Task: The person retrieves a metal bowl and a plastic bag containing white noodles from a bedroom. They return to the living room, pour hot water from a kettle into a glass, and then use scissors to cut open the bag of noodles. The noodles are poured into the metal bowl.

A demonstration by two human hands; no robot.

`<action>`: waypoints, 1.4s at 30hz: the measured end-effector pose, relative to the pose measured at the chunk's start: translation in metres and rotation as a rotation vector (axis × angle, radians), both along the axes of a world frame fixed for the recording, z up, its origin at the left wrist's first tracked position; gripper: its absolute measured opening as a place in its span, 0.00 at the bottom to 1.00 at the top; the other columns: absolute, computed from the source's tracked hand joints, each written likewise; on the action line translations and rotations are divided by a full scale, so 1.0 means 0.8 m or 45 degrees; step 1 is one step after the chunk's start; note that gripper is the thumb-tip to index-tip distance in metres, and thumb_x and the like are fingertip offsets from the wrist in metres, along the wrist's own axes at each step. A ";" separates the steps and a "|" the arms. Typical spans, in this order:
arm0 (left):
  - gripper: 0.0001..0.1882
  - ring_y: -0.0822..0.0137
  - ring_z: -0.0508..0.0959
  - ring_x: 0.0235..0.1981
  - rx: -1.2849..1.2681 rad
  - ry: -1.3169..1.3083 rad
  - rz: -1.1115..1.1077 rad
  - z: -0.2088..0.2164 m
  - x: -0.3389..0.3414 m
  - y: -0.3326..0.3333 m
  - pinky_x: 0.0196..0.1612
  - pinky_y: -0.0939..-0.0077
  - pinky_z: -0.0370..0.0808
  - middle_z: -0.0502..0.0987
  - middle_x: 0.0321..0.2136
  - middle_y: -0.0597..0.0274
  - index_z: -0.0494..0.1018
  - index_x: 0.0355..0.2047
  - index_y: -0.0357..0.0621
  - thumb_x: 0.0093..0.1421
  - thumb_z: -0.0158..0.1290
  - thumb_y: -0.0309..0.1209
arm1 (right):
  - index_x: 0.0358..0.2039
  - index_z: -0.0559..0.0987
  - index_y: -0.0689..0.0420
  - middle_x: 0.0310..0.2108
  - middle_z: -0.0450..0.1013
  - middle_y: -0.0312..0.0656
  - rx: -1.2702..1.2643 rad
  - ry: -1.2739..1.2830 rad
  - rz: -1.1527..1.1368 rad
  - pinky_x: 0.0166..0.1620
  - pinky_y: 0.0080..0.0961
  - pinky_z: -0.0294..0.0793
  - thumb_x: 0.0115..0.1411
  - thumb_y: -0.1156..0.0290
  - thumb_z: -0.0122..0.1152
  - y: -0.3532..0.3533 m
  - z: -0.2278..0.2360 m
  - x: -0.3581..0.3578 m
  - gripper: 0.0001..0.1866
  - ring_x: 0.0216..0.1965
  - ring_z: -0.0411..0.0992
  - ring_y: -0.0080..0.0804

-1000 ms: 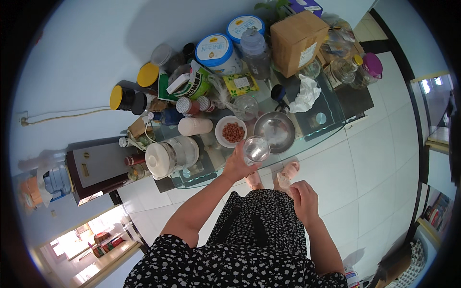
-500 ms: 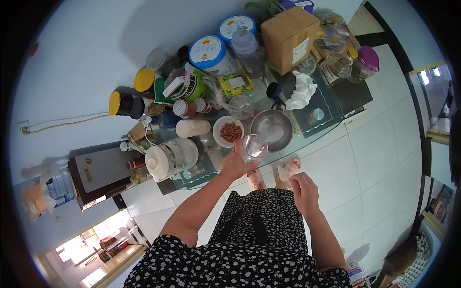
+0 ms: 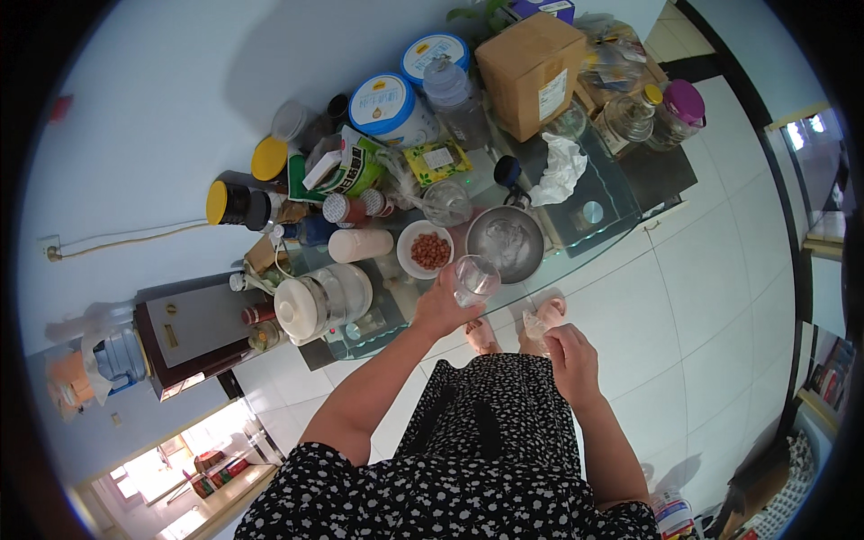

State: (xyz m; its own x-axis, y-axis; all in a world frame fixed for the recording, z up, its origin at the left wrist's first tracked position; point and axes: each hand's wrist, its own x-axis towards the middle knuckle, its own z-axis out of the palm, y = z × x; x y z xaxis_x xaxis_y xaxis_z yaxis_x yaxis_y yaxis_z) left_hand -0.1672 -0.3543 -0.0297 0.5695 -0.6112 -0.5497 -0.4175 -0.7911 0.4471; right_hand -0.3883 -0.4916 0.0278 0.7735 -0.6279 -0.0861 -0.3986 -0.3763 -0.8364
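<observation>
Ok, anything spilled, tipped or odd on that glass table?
No spill shows. A white cylindrical bottle lies on its side beside the bowl of red nuts, and a crumpled white tissue sits loose by the cardboard box. The table is crowded.

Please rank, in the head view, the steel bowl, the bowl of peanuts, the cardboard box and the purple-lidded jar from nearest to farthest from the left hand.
From the left hand:
1. Bowl of peanuts, just above it; steel bowl, up-right: too close to call.
2. Cardboard box, far back.
3. Purple-lidded jar, far right corner.
</observation>
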 end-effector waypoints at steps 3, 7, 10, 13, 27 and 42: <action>0.51 0.47 0.71 0.51 -0.018 0.004 -0.015 -0.009 0.001 0.003 0.49 0.55 0.71 0.63 0.56 0.48 0.48 0.61 0.45 0.42 0.61 0.51 | 0.30 0.72 0.58 0.28 0.73 0.42 0.000 0.002 0.004 0.30 0.35 0.72 0.56 0.76 0.57 0.000 -0.001 -0.002 0.03 0.29 0.72 0.45; 0.51 0.48 0.71 0.51 0.081 0.067 -0.030 0.004 0.003 -0.006 0.49 0.56 0.71 0.63 0.56 0.48 0.48 0.62 0.45 0.42 0.60 0.51 | 0.30 0.72 0.58 0.28 0.73 0.42 0.000 0.021 -0.009 0.31 0.35 0.72 0.56 0.76 0.57 0.000 -0.001 -0.004 0.02 0.30 0.72 0.45; 0.51 0.48 0.71 0.51 0.074 0.048 -0.036 0.005 0.003 -0.009 0.49 0.56 0.71 0.63 0.56 0.48 0.48 0.62 0.44 0.42 0.60 0.51 | 0.29 0.72 0.60 0.25 0.70 0.45 -0.001 -0.023 -0.021 0.29 0.32 0.69 0.57 0.78 0.55 0.001 -0.002 -0.006 0.02 0.26 0.70 0.43; 0.52 0.48 0.71 0.51 0.049 0.034 -0.030 0.000 0.002 -0.007 0.49 0.56 0.71 0.64 0.56 0.48 0.48 0.62 0.44 0.42 0.60 0.52 | 0.30 0.73 0.58 0.28 0.73 0.42 0.017 0.037 0.000 0.31 0.35 0.72 0.56 0.76 0.57 -0.001 0.000 -0.007 0.02 0.30 0.72 0.45; 0.53 0.49 0.73 0.50 0.195 0.127 -0.080 0.012 0.008 -0.017 0.50 0.58 0.71 0.68 0.53 0.46 0.47 0.63 0.46 0.42 0.59 0.55 | 0.30 0.73 0.58 0.27 0.72 0.43 -0.009 -0.011 -0.010 0.29 0.34 0.72 0.56 0.76 0.58 -0.002 -0.003 -0.009 0.03 0.28 0.72 0.45; 0.53 0.50 0.73 0.50 0.161 0.201 -0.098 0.008 0.015 -0.011 0.51 0.59 0.71 0.69 0.51 0.45 0.47 0.63 0.45 0.42 0.59 0.56 | 0.30 0.74 0.58 0.29 0.74 0.43 -0.007 0.011 -0.005 0.31 0.34 0.73 0.56 0.75 0.59 -0.001 -0.007 -0.004 0.03 0.30 0.73 0.45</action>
